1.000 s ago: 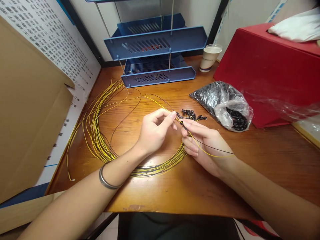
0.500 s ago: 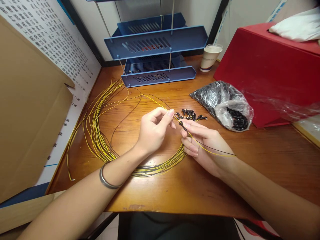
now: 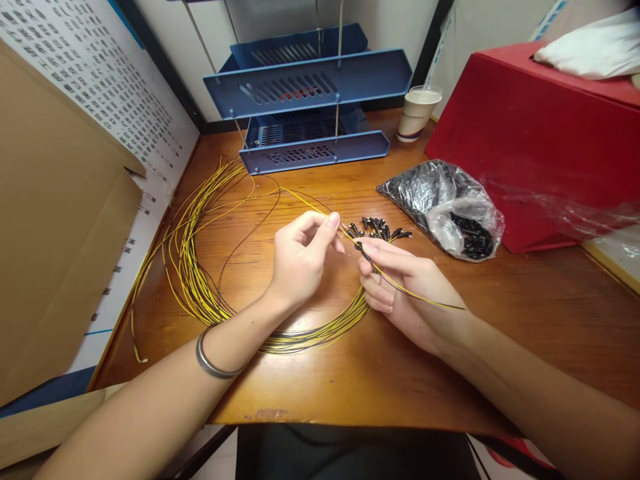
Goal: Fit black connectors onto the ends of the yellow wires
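My left hand (image 3: 305, 250) pinches a thin yellow and black wire pair (image 3: 301, 196) between thumb and forefinger. To its right, my right hand (image 3: 400, 277) grips a small black plastic connector (image 3: 364, 251) with its fingertips. The wires pass through or along the connector; I cannot tell which. Their loose ends trail over my right palm toward the wrist. A large coil of yellow and black wire (image 3: 187, 253) lies on the table under and around my left arm. Several black connectors (image 3: 375, 228) with metal tips sit bunched just behind my right hand.
A clear bag of black parts (image 3: 445, 207) lies at right, its mouth toward me. Behind stand a blue tiered file tray (image 3: 310, 153), a paper cup (image 3: 419, 113) and a red box (image 3: 500, 147). Cardboard (image 3: 55, 220) leans at the left of the wooden table (image 3: 310, 393).
My left hand has shifted slightly left along the wire, a little farther from the connector. The trailing wire ends lie closer together, and the whole view has moved slightly.
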Available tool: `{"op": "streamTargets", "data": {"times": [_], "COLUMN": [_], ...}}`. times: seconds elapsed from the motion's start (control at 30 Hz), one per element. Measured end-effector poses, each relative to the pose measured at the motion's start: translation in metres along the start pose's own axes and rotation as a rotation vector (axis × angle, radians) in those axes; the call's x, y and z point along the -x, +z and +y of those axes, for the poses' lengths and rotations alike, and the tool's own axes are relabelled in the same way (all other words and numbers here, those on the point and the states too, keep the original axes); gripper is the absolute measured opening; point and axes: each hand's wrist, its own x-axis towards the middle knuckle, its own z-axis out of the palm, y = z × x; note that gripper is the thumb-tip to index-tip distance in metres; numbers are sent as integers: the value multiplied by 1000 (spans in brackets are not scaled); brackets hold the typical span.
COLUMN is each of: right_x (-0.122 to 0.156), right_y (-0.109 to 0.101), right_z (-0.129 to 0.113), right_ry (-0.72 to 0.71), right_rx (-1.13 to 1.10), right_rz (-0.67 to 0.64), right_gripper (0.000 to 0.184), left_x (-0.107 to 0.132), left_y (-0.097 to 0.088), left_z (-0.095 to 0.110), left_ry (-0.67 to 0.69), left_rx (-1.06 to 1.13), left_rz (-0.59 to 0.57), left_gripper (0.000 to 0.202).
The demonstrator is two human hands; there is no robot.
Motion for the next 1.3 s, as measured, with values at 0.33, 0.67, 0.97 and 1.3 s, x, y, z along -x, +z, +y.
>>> {"op": "streamTargets", "data": {"times": [0.33,0.67,0.97,1.3], "right_x": [-1,1,1,-1], "right_y": [-2,-1,-3,-1], "right_z": [2,1,2,2], "right_ry": [-10,4,15,1], "right_rx": [15,3,29,15], "right_rz": [-5,-18,-7,-32], "right_gripper": [6,11,13,7], "left_x": [1,-2,-4,2], "left_y": [1,-1,0,3], "left_z": [3,1,1,1], "left_ry": [-33,10,-44,-48], "left_rx": [62,38,64,53], "left_rz": [-130,28,17,-104], "left_gripper": [33,34,37,37]}}
